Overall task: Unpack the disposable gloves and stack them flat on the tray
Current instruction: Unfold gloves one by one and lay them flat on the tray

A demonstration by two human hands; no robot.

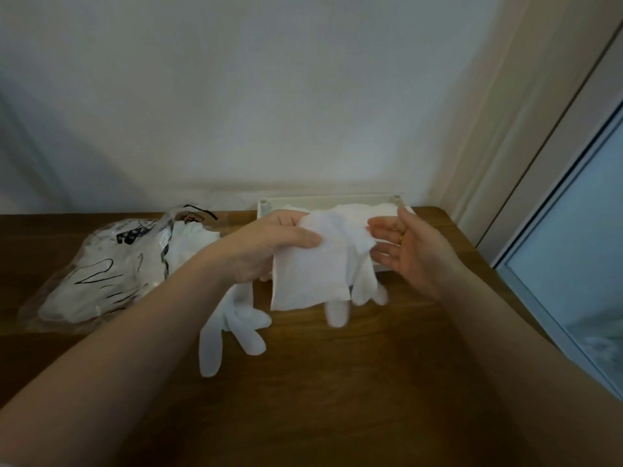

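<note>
White cotton glove (313, 264) hangs cuff-down from your left hand (269, 244), thumb pinching its top edge, over the tray's near rim | your right hand (408, 251) open, palm inward, fingertips at the glove's right edge | tray (266, 205) against the wall, gloves inside | plastic pack (111, 264) left on wooden table (337, 382) | loose glove (232, 325) under your left wrist

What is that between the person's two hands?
In the head view, a white glove spans the gap: the left hand pinches its cuff, while the open right hand sits at its other edge, above the tray.
</note>
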